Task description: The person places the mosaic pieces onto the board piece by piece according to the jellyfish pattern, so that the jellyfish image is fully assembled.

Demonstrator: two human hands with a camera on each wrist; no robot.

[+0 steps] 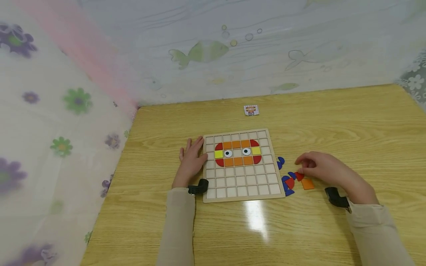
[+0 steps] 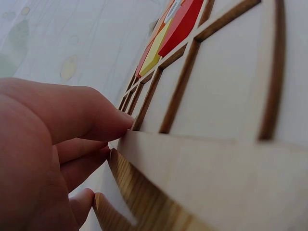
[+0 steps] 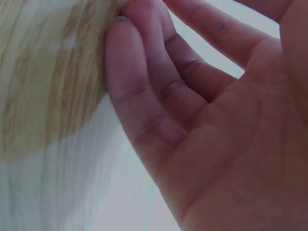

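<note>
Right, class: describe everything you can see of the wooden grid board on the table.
The wooden grid board is a pale square tray lying flat on the yellow table, divided into small square cells. Its upper rows hold a face: orange squares, red corner pieces, yellow side squares and two round eyes. The lower rows are unfilled. The left hand rests against its left edge, fingertips touching the rim.

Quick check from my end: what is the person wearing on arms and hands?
Both hands are bare: no gloves, no rings visible. The left hand and right hand come out of long beige sleeves that reach the wrists. A small black camera is strapped at the left wrist, another at the right. No cables or markings show.
</note>
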